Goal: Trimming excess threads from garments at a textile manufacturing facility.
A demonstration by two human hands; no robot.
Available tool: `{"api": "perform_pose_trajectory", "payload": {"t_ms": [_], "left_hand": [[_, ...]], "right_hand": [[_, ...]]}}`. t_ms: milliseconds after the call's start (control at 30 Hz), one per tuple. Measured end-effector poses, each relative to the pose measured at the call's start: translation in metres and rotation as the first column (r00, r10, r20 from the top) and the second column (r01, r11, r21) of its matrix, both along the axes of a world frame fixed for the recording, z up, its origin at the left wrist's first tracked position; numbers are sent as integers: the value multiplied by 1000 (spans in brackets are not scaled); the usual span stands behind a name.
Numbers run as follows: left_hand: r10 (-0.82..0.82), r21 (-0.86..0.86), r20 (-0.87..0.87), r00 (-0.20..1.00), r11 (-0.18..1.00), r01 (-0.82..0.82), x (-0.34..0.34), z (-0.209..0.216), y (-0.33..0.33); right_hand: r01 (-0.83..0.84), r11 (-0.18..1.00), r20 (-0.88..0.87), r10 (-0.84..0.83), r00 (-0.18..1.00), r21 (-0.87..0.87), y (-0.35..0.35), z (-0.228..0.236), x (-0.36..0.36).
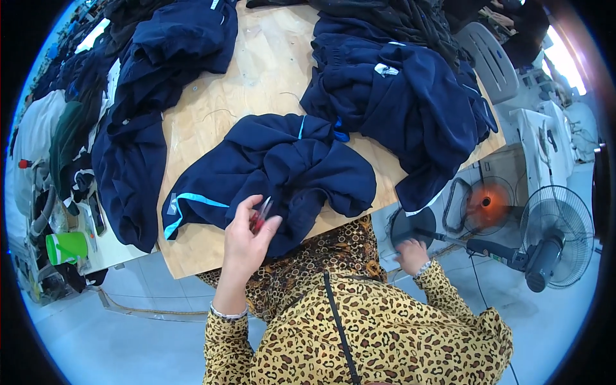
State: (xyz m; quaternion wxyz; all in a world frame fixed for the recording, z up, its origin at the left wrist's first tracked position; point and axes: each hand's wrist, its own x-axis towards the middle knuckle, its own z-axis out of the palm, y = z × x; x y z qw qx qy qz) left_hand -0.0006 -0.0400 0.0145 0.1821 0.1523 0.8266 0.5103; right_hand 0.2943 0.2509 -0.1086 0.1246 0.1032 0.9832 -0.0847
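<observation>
My left hand [245, 240] is closed around small thread snips [262, 215] with a red part and a pointed metal tip. It is over the near edge of a dark navy garment [276, 160] with light blue trim, which lies crumpled on a wooden table [224, 102]. Off the table's right side, my right hand [411, 255] hangs low with its fingers apart and nothing seen in them. In the picture it overlaps the round base of the standing fan.
Navy garments are heaped at the right [398, 90] and left [179, 45] of the table. A standing fan [557, 237] is at the right, near a grey chair [491, 61]. A green container [66, 248] is at the left. Loose threads lie on the wood.
</observation>
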Motion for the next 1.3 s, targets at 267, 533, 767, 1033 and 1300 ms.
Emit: {"api": "perform_pose_trajectory", "payload": {"t_ms": [267,533,767,1033,1300], "left_hand": [[-92,128,180,979,989,69,16,-61,40],[-150,393,422,894,919,-31,13,-50,49],[51,399,-113,992,917,-2,23,-51,73],[61,222,-626,778,969,103,25,-48,84],[-42,467,-62,997,882,67,13,-60,83]], "right_hand": [[353,-539,537,-230,812,-765,-71,74,-141],[114,-787,620,-378,688,-607,-89,77,-188],[-41,-640,471,-605,642,-767,-97,88,-198],[-47,-316,227,-768,599,-948,-98,86,-198],[21,-520,407,-642,650,-854,-88,95,-202]]}}
